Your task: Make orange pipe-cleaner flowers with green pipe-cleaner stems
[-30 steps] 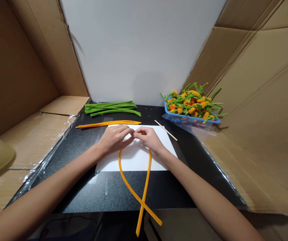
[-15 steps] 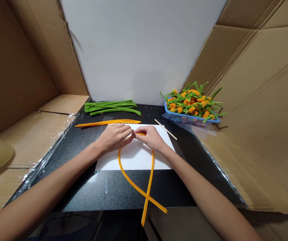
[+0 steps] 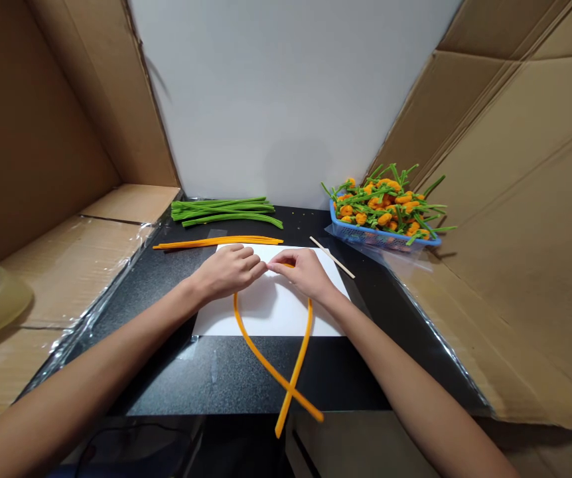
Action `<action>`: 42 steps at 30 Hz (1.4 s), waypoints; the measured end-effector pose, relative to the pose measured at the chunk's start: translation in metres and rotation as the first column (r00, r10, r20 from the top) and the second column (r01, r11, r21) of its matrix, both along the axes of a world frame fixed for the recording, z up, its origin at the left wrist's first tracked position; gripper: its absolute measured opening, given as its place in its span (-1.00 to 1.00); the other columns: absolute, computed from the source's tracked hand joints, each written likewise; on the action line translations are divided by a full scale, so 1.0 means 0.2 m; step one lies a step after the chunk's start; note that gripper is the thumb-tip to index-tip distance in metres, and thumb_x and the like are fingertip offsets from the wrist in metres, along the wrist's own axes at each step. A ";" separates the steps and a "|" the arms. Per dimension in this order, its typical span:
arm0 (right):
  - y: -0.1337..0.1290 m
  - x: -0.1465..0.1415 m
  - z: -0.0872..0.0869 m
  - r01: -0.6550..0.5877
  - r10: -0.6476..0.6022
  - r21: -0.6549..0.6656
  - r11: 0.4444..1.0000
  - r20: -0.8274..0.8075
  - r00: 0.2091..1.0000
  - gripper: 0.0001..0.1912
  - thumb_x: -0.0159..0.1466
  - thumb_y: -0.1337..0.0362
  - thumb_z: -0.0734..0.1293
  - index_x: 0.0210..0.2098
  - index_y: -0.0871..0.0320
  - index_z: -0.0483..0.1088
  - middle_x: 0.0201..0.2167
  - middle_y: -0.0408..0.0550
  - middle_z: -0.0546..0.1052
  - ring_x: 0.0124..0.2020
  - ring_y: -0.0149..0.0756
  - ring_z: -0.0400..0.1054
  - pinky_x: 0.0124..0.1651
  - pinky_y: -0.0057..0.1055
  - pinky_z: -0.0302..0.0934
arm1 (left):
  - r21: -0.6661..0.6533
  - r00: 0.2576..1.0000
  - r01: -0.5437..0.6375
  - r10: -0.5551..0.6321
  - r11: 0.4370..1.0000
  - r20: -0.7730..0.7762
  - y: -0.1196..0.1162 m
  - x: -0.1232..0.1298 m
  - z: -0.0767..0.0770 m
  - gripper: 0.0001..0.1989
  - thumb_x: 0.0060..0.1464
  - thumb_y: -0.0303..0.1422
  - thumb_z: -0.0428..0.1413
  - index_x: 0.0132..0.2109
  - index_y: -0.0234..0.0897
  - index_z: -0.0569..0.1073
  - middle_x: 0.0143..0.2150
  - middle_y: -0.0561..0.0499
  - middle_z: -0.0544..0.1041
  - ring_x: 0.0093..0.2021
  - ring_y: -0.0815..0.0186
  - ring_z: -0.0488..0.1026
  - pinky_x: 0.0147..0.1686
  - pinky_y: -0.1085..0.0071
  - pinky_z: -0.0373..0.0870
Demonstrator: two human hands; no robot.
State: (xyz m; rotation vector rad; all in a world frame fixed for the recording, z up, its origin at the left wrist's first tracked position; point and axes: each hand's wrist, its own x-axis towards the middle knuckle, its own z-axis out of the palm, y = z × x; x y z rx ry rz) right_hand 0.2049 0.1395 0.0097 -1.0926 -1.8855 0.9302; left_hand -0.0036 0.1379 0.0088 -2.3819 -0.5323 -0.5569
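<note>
An orange fuzzy stem (image 3: 261,355) curves down from both hands, its two ends crossing beyond the table's front edge. My left hand (image 3: 233,269) is closed on it with the back of the hand up, over a white sheet (image 3: 276,318). My right hand (image 3: 306,271) pinches the same stem; a short bit of orange shows between thumb and fingers. The fingertips of both hands meet above the sheet, and the stem between them is mostly hidden.
Green stems (image 3: 226,211) and orange stems (image 3: 216,243) lie behind the sheet. A thin stick (image 3: 332,257) rests at its right. A blue basket (image 3: 385,236) holds orange and green pieces. Cardboard (image 3: 525,219) stands on both sides; a tape roll (image 3: 4,302) is at left.
My left fingers have curled in further over the stem. The stem's hanging ends have shifted slightly left and up. The whole view has moved a little.
</note>
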 end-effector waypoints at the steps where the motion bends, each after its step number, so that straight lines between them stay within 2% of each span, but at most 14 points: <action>1: 0.00 0.00 0.00 0.007 -0.007 -0.025 1.000 -0.007 1.000 -0.88 0.13 0.27 0.42 -0.49 0.16 0.59 -0.42 0.00 0.64 -0.34 -0.20 0.46 -0.21 -0.30 0.23 | 0.006 1.000 -0.002 0.002 1.000 0.007 0.00 0.00 0.00 -0.76 0.30 -0.45 0.05 -0.38 -0.27 0.42 -0.50 0.05 0.47 -0.47 0.31 0.38 -0.42 0.34 0.22; 5: 0.01 0.01 -0.01 -0.020 0.013 -0.152 0.988 -0.050 0.999 -0.85 0.08 0.23 0.44 -0.48 0.21 0.57 -0.45 -0.01 0.61 -0.37 -0.25 0.42 -0.24 -0.34 0.22 | -0.026 0.997 -0.034 0.035 0.999 0.069 0.01 0.00 -0.01 -0.68 0.34 -0.34 0.02 -0.42 -0.26 0.41 -0.52 0.06 0.48 -0.48 0.32 0.42 -0.44 0.35 0.24; 10: 0.03 0.01 -0.03 -0.063 0.032 -0.247 0.967 -0.129 0.991 -0.86 0.03 0.26 0.42 -0.46 0.23 0.56 -0.45 -0.05 0.58 -0.36 -0.31 0.39 -0.21 -0.36 0.21 | -0.069 0.995 -0.022 0.028 0.997 0.092 0.00 0.00 -0.01 -0.83 0.33 -0.33 0.04 -0.14 -0.26 0.51 -0.38 0.06 0.59 -0.39 0.31 0.51 -0.41 0.38 0.29; 16: 0.01 0.00 -0.01 -0.058 0.005 -0.281 0.958 -0.184 0.983 -0.84 0.00 0.24 0.48 -0.48 0.23 0.55 -0.48 -0.06 0.57 -0.39 -0.35 0.38 -0.26 -0.40 0.22 | -0.073 0.990 -0.029 0.038 0.997 0.133 0.01 0.01 -0.04 -0.76 0.33 -0.36 0.02 -0.28 -0.27 0.53 -0.43 0.06 0.58 -0.42 0.32 0.51 -0.43 0.37 0.29; 18: 0.00 -0.01 -0.01 -0.042 -0.026 -0.331 0.943 -0.197 0.980 -0.82 0.02 0.21 0.47 -0.48 0.23 0.54 -0.51 -0.09 0.53 -0.49 -0.41 0.33 -0.40 -0.45 0.16 | -0.081 0.989 -0.030 0.042 0.996 0.143 0.01 0.01 -0.05 -0.75 0.33 -0.37 0.02 -0.30 -0.26 0.53 -0.45 0.06 0.58 -0.43 0.33 0.51 -0.43 0.37 0.29; 20: -0.01 -0.01 -0.01 -0.043 -0.052 -0.419 0.907 -0.215 0.975 -0.78 0.04 0.17 0.47 -0.47 0.23 0.52 -0.57 -0.13 0.48 -0.60 -0.49 0.23 -0.54 -0.49 0.02 | -0.095 0.986 -0.018 0.033 0.995 0.161 0.01 0.01 -0.05 -0.75 0.33 -0.37 0.03 -0.31 -0.26 0.53 -0.44 0.07 0.59 -0.43 0.34 0.52 -0.42 0.39 0.30; 22: -0.01 0.00 -0.02 -0.061 -0.066 -0.496 0.866 -0.235 0.970 -0.75 0.01 0.16 0.49 -0.46 0.24 0.51 -0.60 -0.16 0.43 -0.66 -0.55 0.13 -0.60 -0.51 -0.11 | -0.112 0.981 0.001 0.021 0.994 0.195 0.02 0.01 -0.06 -0.77 0.33 -0.37 0.04 -0.30 -0.26 0.52 -0.42 0.08 0.61 -0.42 0.35 0.53 -0.39 0.41 0.31; 24: 0.00 0.01 -0.03 -0.073 -0.074 -0.531 0.844 -0.251 0.965 -0.75 -0.04 0.18 0.51 -0.46 0.25 0.52 -0.61 -0.17 0.41 -0.66 -0.57 0.09 -0.61 -0.53 -0.15 | -0.123 0.973 0.008 0.020 0.992 0.229 0.02 0.01 -0.06 -0.81 0.32 -0.36 0.06 -0.23 -0.26 0.54 -0.40 0.08 0.62 -0.40 0.36 0.54 -0.38 0.42 0.32; 27: 0.01 0.02 -0.03 -0.073 -0.075 -0.525 0.848 -0.256 0.964 -0.76 -0.05 0.22 0.51 -0.44 0.26 0.54 -0.60 -0.16 0.42 -0.64 -0.57 0.08 -0.60 -0.53 -0.13 | -0.132 0.977 -0.002 0.030 0.991 0.210 0.01 0.02 -0.05 -0.82 0.32 -0.35 0.06 -0.17 -0.25 0.55 -0.40 0.08 0.62 -0.40 0.34 0.53 -0.39 0.41 0.31; 31: 0.00 0.02 -0.02 -0.069 -0.054 -0.497 0.865 -0.229 0.972 -0.82 -0.01 0.26 0.48 -0.46 0.26 0.54 -0.65 -0.21 0.35 -0.63 -0.56 0.07 -0.58 -0.54 -0.10 | -0.161 0.989 -0.012 0.036 0.987 0.144 0.01 0.02 -0.04 -0.75 0.34 -0.36 0.02 -0.27 -0.26 0.54 -0.39 0.05 0.60 -0.38 0.34 0.51 -0.40 0.41 0.28; 37: -0.01 0.03 -0.01 -0.113 0.058 -0.526 0.843 -0.120 0.991 -0.85 0.08 0.26 0.39 -0.52 0.23 0.47 -0.69 -0.22 0.32 -0.71 -0.55 0.03 -0.63 -0.49 -0.22 | -0.162 0.992 0.000 0.021 0.987 0.127 0.01 0.01 -0.04 -0.74 0.34 -0.35 0.02 -0.29 -0.27 0.53 -0.41 0.03 0.58 -0.40 0.32 0.49 -0.42 0.40 0.26; 42: -0.01 0.03 0.00 -0.063 0.051 -0.426 0.903 -0.039 0.998 -0.82 0.06 0.24 0.39 -0.48 0.27 0.55 -0.65 -0.21 0.35 -0.63 -0.54 0.05 -0.54 -0.46 -0.16 | -0.122 0.994 0.033 -0.019 0.992 0.111 0.01 0.01 -0.05 -0.76 0.33 -0.39 0.02 -0.30 -0.26 0.53 -0.40 0.05 0.59 -0.41 0.33 0.48 -0.41 0.39 0.28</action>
